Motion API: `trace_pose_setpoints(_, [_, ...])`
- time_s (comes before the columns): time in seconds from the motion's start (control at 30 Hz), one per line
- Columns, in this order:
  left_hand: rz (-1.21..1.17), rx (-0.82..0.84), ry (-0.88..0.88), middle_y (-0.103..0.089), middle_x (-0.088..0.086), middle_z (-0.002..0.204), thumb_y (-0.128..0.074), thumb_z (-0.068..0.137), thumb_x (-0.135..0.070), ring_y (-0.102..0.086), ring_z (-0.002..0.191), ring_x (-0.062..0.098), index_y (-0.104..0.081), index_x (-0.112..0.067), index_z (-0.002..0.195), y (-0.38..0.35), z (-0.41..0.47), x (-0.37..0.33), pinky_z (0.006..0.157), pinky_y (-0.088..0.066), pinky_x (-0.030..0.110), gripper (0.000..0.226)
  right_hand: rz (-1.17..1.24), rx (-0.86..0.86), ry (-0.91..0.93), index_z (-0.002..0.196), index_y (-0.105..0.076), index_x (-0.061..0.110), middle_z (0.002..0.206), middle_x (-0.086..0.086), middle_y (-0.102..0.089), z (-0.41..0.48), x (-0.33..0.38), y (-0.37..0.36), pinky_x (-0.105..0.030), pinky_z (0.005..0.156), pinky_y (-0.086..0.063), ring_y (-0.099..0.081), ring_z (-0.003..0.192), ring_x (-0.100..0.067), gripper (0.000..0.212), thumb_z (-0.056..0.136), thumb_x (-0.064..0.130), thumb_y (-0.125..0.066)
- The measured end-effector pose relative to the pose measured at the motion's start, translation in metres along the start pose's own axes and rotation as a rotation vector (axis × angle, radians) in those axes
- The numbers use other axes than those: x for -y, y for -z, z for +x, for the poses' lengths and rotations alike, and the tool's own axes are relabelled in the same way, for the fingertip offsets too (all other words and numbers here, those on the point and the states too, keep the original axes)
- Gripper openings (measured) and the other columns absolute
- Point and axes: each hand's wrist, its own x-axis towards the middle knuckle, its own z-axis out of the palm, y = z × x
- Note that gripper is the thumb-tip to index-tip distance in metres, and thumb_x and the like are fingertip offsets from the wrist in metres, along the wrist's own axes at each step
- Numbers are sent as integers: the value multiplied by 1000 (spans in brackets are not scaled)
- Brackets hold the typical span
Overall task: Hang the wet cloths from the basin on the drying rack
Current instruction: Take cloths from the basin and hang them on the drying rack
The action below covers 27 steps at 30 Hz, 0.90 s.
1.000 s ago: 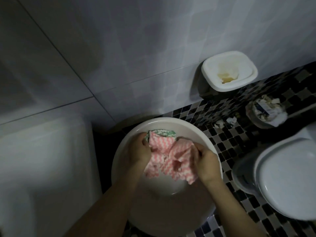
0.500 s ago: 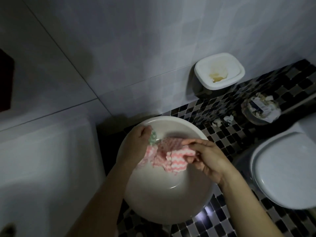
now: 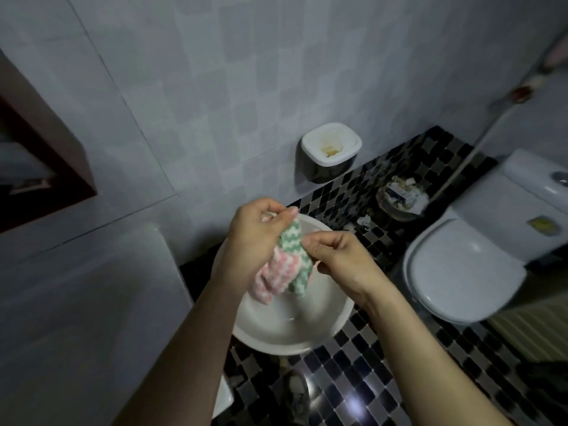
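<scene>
A white round basin (image 3: 322, 330) stands on the black-and-white mosaic floor below my hands. Above it I hold a bunched pink-and-white zigzag cloth (image 3: 270, 275) together with a green-and-white zigzag cloth (image 3: 292, 241). My left hand (image 3: 255, 232) grips the top of the bundle with its fingers curled round it. My right hand (image 3: 335, 256) pinches the green cloth's edge from the right side. The cloths hang clear of the basin. No drying rack is in view.
A white toilet (image 3: 461, 265) with its lid down stands to the right, with a small bin of paper waste (image 3: 402, 198) behind it. A white wall-mounted holder (image 3: 330, 149) hangs on the tiled wall. A white appliance (image 3: 76, 318) fills the left side.
Both hands have lifted the cloths up out of the basin. The green cloth now shows on top of the bundle. The view has risen and pulled back.
</scene>
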Motion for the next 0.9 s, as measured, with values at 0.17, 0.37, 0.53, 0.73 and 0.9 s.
trace_pose_setpoints(0.17, [-65,339,53,-76,-7,83,-77,58,-56,-69,85,11,-75,-31,76,9,-26,-25,95,-51,38,31,-38,-199,37,87,-65,-8,73,-12,-64,-45,19,8,-28,63,-44,-55,64,-18,35,100,22,-50])
trace_pose_setpoints(0.37, [-30,706,66,-74,10,106,-87,54,-25,-71,96,31,-75,-8,98,6,-64,-49,92,-55,45,48,39,-339,27,82,-54,-13,82,-23,-57,-100,30,21,-45,71,-41,-49,75,-33,56,89,43,-56])
trace_pose_setpoints(0.53, [33,598,-61,-75,15,79,-81,70,-31,-72,77,27,-75,-3,85,-11,-85,-60,81,-58,37,32,-248,-400,2,70,-58,-8,60,-16,-61,-138,23,30,-26,58,-42,-52,52,-24,55,94,41,-56])
trace_pose_setpoints(0.73, [153,641,-187,-44,10,58,-68,70,-67,-39,52,20,-49,13,67,-54,-114,-81,56,-36,27,82,-544,-374,89,83,-72,23,68,10,-68,-203,37,53,-23,66,-51,-65,67,-2,38,82,59,-60])
trace_pose_setpoints(0.9, [229,793,-246,-33,-1,43,-71,79,-52,-31,45,16,-45,-15,41,-92,-145,-104,50,-27,29,59,-618,-395,146,95,-75,15,101,-11,-60,-241,33,58,-26,78,-52,-61,87,-14,29,80,41,-72])
